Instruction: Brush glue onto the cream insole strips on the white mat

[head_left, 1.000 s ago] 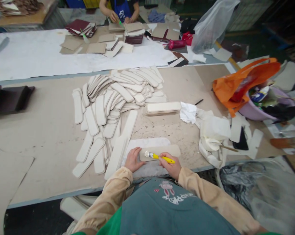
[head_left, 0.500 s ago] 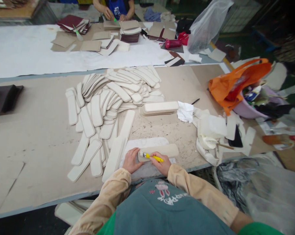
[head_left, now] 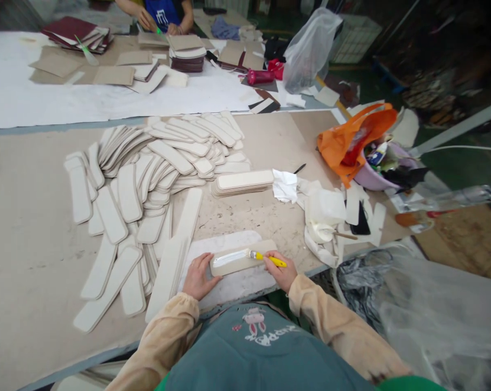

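1. Change: half a second ago the bristles sat near the left end of the flat, beige, round-ended strip (head_left: 245,263). They now rest farther right, and a glossy white streak (head_left: 230,257) trails behind them.
2. Meaning: judged by the streak, the left part of the strip is coated; the right part remains bare.
3. Right hand (head_left: 281,270): fingers clamped on the flat brush with yellow handle (head_left: 274,261) and pale bristles.
4. Left hand (head_left: 199,276): thumb and index finger apart, touching the strip's left end; any grip underneath cannot be told.
5. Location: the strip lies on a smooth whitish sheet (head_left: 237,283) at the near edge of the beige, dark-flecked counter (head_left: 233,216).
6. Materials: a loose heap of off-white, matte, round-ended pieces (head_left: 130,193) lies left; a neat stack of similar pieces (head_left: 245,180) lies beyond.
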A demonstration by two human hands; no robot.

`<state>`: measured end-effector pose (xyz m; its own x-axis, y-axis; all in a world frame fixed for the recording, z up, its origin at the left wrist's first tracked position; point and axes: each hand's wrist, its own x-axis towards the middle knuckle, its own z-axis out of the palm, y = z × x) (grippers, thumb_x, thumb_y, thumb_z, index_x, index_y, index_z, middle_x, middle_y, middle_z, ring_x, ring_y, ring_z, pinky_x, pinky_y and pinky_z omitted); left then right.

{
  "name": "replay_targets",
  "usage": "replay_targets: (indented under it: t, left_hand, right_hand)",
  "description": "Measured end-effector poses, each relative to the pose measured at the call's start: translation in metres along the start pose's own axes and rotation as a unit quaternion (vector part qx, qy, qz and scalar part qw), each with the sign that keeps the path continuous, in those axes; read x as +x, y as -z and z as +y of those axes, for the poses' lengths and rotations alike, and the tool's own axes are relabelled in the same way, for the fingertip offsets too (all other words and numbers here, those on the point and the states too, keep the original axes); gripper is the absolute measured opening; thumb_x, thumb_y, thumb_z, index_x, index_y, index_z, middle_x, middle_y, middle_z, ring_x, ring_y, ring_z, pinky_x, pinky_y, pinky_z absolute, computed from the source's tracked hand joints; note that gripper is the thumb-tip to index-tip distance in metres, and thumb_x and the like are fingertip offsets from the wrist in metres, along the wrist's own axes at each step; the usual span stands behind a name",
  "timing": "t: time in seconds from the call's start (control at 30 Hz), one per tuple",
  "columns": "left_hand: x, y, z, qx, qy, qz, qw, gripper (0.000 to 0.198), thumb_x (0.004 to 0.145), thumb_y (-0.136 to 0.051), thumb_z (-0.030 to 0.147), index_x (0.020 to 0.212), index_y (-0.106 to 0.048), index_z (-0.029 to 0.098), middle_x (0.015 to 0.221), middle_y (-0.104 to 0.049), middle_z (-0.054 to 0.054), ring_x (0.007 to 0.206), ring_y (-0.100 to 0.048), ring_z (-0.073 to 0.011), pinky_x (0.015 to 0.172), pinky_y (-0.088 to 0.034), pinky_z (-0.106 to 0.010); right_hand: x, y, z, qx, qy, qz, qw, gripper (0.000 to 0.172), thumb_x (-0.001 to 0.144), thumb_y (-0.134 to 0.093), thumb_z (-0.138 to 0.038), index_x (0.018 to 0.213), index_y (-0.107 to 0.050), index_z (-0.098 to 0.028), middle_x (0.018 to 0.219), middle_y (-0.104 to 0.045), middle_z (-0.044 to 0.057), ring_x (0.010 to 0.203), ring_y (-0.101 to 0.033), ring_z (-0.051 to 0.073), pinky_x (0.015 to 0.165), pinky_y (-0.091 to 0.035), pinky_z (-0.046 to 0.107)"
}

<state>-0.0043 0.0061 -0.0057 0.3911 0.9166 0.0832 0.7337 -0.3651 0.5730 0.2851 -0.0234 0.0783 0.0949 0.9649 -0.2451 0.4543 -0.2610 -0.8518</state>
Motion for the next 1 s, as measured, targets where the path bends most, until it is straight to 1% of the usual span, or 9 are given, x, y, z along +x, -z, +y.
replay_targets:
  t: [0.13, 0.27, 0.4, 0.5, 0.6, 0.73, 0.8, 0.9, 1.0]
  left_hand:
    - [0.0, -0.001, -0.001, 0.008, 0.001, -0.005, 1.0, 0.067, 0.068, -0.065, 0.046, 0.124, -0.041, 0.018, 0.123, -0.048, -0.012, 0.114, -0.044, -0.027, 0.098, -0.039, -0.046]
    - [0.0, -0.001, -0.001, 0.009, 0.0, -0.011, 1.0, 0.067, 0.069, -0.063, 0.048, 0.124, -0.041, 0.018, 0.124, -0.048, -0.012, 0.114, -0.044, -0.0269, 0.099, -0.038, -0.045]
    - [0.0, -0.001, -0.001, 0.01, 0.003, -0.011, 1.0, 0.066, 0.069, -0.063, 0.048, 0.124, -0.042, 0.017, 0.123, -0.048, -0.012, 0.114, -0.044, -0.0268, 0.099, -0.039, -0.045]
    - [-0.001, 0.0, 0.0, 0.006, 0.006, -0.01, 1.0, 0.067, 0.068, -0.064, 0.047, 0.124, -0.042, 0.017, 0.123, -0.048, -0.013, 0.114, -0.044, -0.0272, 0.099, -0.038, -0.046]
    - [-0.001, 0.001, 0.001, -0.001, 0.008, -0.014, 1.0, 0.07, 0.065, -0.067, 0.046, 0.125, -0.041, 0.018, 0.125, -0.047, -0.013, 0.115, -0.044, -0.028, 0.099, -0.038, -0.047]
    - [0.0, 0.005, 0.004, -0.004, 0.015, -0.022, 1.0, 0.071, 0.064, -0.067, 0.046, 0.124, -0.043, 0.018, 0.125, -0.046, -0.013, 0.116, -0.043, -0.0279, 0.099, -0.038, -0.046]
    - [0.0, 0.007, 0.007, -0.008, 0.021, -0.023, 0.999, 0.071, 0.064, -0.067, 0.047, 0.124, -0.043, 0.018, 0.125, -0.047, -0.013, 0.115, -0.043, -0.0281, 0.098, -0.039, -0.046]
    - [0.0, 0.007, 0.008, -0.014, 0.022, -0.022, 0.999, 0.071, 0.064, -0.068, 0.047, 0.124, -0.043, 0.019, 0.124, -0.048, -0.013, 0.114, -0.044, -0.0276, 0.098, -0.039, -0.046]
    - [-0.001, 0.006, 0.007, -0.007, 0.012, -0.017, 1.0, 0.07, 0.065, -0.067, 0.047, 0.124, -0.043, 0.019, 0.124, -0.047, -0.012, 0.114, -0.044, -0.0269, 0.098, -0.039, -0.044]
  right_hand:
    - [-0.001, 0.024, 0.014, -0.003, -0.029, 0.049, 0.998, 0.03, 0.082, -0.048, -0.047, 0.088, -0.057, -0.019, 0.061, -0.059, 0.0, 0.055, -0.055, 0.014, 0.055, -0.043, 0.024]
    - [-0.001, 0.041, 0.022, -0.01, -0.053, 0.084, 0.995, 0.033, 0.081, -0.048, -0.049, 0.09, -0.056, -0.018, 0.061, -0.06, 0.001, 0.055, -0.054, 0.015, 0.054, -0.042, 0.026]
    - [-0.005, 0.051, 0.019, -0.051, -0.04, 0.108, 0.992, 0.033, 0.081, -0.047, -0.05, 0.085, -0.057, -0.018, 0.06, -0.06, 0.001, 0.053, -0.053, 0.015, 0.052, -0.041, 0.026]
    - [-0.011, 0.05, 0.011, -0.052, -0.024, 0.106, 0.993, 0.032, 0.082, -0.048, -0.048, 0.086, -0.058, -0.018, 0.061, -0.06, 0.001, 0.053, -0.054, 0.015, 0.053, -0.041, 0.026]
    - [-0.016, 0.034, 0.003, -0.007, -0.002, 0.048, 0.999, 0.029, 0.083, -0.049, -0.045, 0.087, -0.057, -0.018, 0.061, -0.06, 0.001, 0.053, -0.054, 0.014, 0.052, -0.042, 0.024]
    - [-0.017, -0.007, -0.009, 0.052, 0.019, -0.077, 0.996, 0.025, 0.084, -0.048, -0.042, 0.089, -0.056, -0.019, 0.062, -0.061, -0.001, 0.054, -0.056, 0.012, 0.054, -0.044, 0.022]
    - [-0.015, -0.028, -0.014, 0.057, 0.036, -0.119, 0.991, 0.024, 0.085, -0.048, -0.04, 0.091, -0.057, -0.019, 0.062, -0.061, -0.001, 0.055, -0.056, 0.012, 0.054, -0.044, 0.022]
    - [-0.01, -0.05, -0.018, 0.045, 0.073, -0.142, 0.986, 0.023, 0.085, -0.047, -0.039, 0.092, -0.057, -0.019, 0.064, -0.062, -0.001, 0.056, -0.057, 0.011, 0.055, -0.044, 0.021]
    - [-0.006, -0.061, -0.017, 0.032, 0.102, -0.158, 0.982, 0.023, 0.085, -0.047, -0.038, 0.091, -0.057, -0.02, 0.065, -0.062, -0.001, 0.055, -0.055, 0.01, 0.055, -0.042, 0.021]
